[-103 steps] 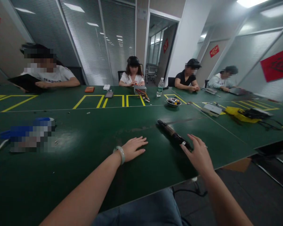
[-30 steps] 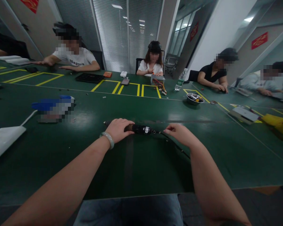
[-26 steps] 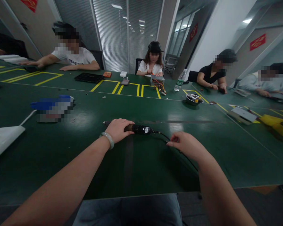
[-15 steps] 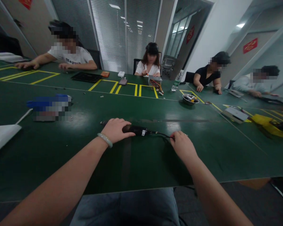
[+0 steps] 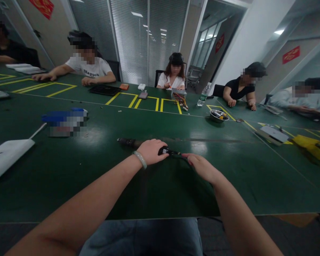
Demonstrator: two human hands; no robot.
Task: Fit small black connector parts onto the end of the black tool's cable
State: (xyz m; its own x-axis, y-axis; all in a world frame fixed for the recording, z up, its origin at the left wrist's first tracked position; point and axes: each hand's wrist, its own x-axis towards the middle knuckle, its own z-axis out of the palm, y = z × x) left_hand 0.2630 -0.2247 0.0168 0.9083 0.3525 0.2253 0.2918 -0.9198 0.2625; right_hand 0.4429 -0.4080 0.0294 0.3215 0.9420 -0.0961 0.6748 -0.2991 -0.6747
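A black corded tool, by its look an electric screwdriver [image 5: 128,142], lies across the green table in front of me, its metal-tipped end to the left. My left hand [image 5: 151,150] is closed over the rear part of its body, with a pale bangle on the wrist. From the tail end runs a black cord [image 5: 174,153]. Close to that tail, my right hand [image 5: 201,165] has its fingers together on the cord; the palm and folded fingers are partly hidden from above.
A pixelated blue and white object [image 5: 65,122] and a white pouch [image 5: 9,156] lie to the left. Farther off stand a metal bowl [image 5: 219,116] of small items and a water bottle [image 5: 203,95]. Several people sit around the table [image 5: 69,192]. A yellow bag [image 5: 309,144] is at right.
My left hand has slid right along the screwdriver's body toward its tail, uncovering more of the front end. My right hand has moved left along the cord, nearer the tail. The view has shifted slightly.
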